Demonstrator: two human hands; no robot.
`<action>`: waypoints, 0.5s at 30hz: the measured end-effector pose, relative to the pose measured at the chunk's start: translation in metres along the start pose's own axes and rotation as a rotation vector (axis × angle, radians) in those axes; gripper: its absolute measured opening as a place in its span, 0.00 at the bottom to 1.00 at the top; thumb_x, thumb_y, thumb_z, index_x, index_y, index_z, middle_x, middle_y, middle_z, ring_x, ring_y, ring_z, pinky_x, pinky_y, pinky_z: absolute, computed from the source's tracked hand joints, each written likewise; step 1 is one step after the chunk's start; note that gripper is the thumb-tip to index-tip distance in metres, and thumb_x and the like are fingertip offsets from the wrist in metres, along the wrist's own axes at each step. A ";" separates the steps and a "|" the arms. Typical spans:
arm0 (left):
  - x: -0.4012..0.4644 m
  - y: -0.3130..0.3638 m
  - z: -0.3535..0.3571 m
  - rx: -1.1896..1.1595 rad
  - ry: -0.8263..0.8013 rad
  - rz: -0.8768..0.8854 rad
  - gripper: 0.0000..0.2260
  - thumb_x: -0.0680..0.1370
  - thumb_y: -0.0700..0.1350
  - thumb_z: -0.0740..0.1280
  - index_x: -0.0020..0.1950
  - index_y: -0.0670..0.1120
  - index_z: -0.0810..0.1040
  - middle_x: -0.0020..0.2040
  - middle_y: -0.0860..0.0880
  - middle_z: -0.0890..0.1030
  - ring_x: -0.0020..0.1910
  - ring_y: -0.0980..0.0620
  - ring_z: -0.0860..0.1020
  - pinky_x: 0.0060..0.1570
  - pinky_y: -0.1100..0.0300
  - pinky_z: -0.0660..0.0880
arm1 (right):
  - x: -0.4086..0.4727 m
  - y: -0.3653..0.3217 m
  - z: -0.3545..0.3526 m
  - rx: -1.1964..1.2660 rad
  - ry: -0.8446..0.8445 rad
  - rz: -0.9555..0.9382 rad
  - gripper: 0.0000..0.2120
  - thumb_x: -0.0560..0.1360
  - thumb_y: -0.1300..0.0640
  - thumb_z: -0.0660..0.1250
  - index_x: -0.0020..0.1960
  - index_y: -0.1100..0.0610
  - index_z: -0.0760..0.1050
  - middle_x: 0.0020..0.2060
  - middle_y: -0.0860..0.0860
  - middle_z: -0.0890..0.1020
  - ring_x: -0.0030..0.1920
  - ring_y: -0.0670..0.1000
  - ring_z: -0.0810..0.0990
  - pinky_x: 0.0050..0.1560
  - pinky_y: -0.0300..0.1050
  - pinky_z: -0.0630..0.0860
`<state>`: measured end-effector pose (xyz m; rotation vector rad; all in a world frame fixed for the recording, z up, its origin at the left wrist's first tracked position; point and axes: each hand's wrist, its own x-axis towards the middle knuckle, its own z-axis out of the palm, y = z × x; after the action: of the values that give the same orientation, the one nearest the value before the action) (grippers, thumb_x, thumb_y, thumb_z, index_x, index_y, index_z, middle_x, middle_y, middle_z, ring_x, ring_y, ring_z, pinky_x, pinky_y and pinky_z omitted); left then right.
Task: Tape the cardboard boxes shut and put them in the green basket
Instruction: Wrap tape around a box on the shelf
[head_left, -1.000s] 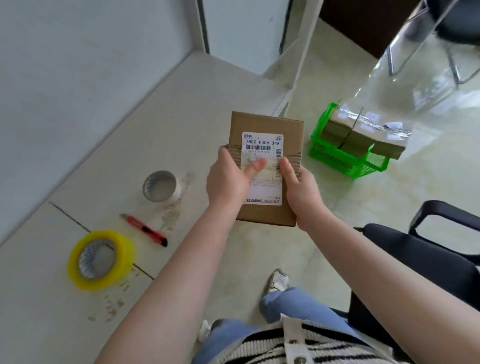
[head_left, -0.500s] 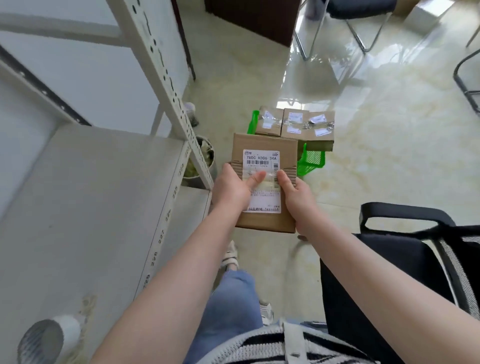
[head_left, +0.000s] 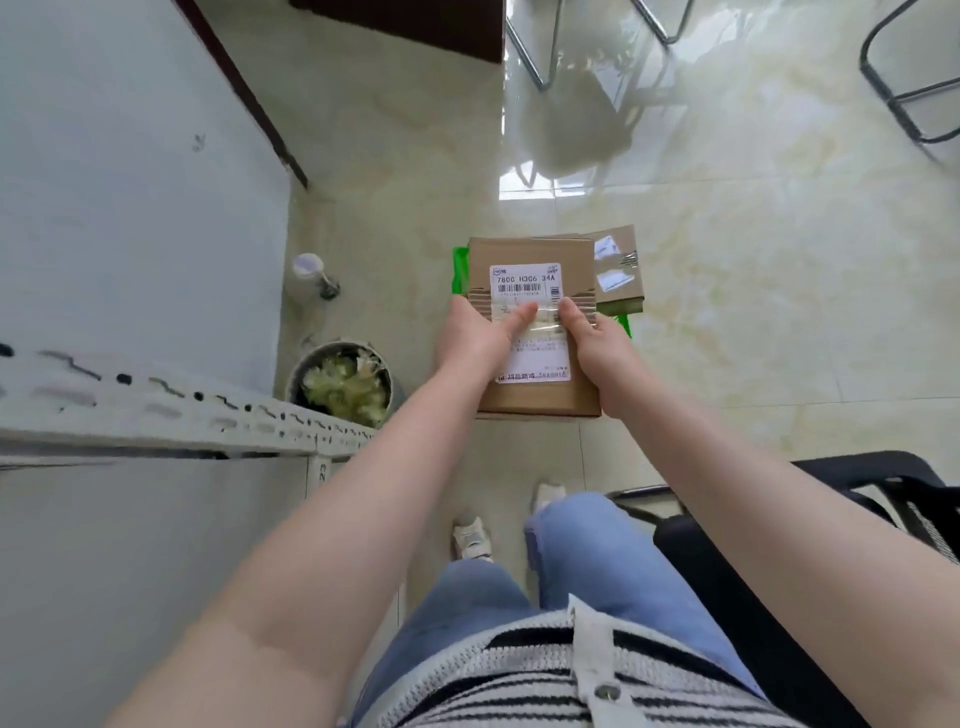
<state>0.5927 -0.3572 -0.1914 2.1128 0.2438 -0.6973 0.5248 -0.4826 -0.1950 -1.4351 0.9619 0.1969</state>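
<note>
The person holds a cardboard box (head_left: 537, 327) out in front of the body, gripped from both sides. The left hand (head_left: 475, 340) clasps its left edge with the thumb laid across the white shipping label (head_left: 530, 322), and the right hand (head_left: 592, 338) clasps the right edge, its thumb pressing onto the same label beside the left thumb. Both hands are closed around the box, which is carried flat with its labelled face upward; a strip of clear tape runs across it under the thumbs.

The box hangs directly over the green basket (head_left: 460, 267) on the floor, hiding nearly all of it; only slivers of green show at the box's left edge and beneath its right side. Another taped box (head_left: 618, 267) already lies in the basket, sticking out to the right of the held one.

To the left, a round bin (head_left: 343, 384) filled with pale scraps stands on the floor beside a white perforated shelf rail (head_left: 171, 410), with a small white bottle (head_left: 309, 273) further back against the wall. A black chair (head_left: 779, 571) sits at the right, near the person's legs.
</note>
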 end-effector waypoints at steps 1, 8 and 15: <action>0.015 0.007 0.005 -0.016 0.000 -0.006 0.37 0.68 0.65 0.73 0.68 0.46 0.66 0.65 0.47 0.77 0.63 0.44 0.76 0.63 0.48 0.72 | 0.016 -0.008 -0.002 -0.016 0.003 -0.001 0.22 0.78 0.41 0.63 0.61 0.57 0.77 0.54 0.54 0.83 0.54 0.56 0.82 0.59 0.56 0.78; 0.122 0.033 0.048 -0.147 -0.083 -0.110 0.39 0.71 0.53 0.77 0.71 0.45 0.57 0.65 0.48 0.75 0.56 0.50 0.75 0.61 0.55 0.71 | 0.143 -0.036 -0.015 -0.126 -0.039 0.114 0.19 0.79 0.42 0.62 0.57 0.56 0.78 0.58 0.54 0.81 0.53 0.53 0.81 0.53 0.47 0.77; 0.206 0.012 0.113 -0.211 -0.106 -0.350 0.36 0.71 0.46 0.77 0.72 0.46 0.59 0.66 0.45 0.74 0.60 0.48 0.75 0.65 0.53 0.71 | 0.247 -0.012 -0.020 -0.200 -0.066 0.319 0.17 0.80 0.45 0.62 0.58 0.58 0.77 0.48 0.51 0.82 0.47 0.52 0.80 0.48 0.44 0.75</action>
<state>0.7232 -0.4702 -0.3508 1.8432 0.6114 -0.9412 0.6790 -0.6069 -0.3447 -1.4390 1.1384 0.5869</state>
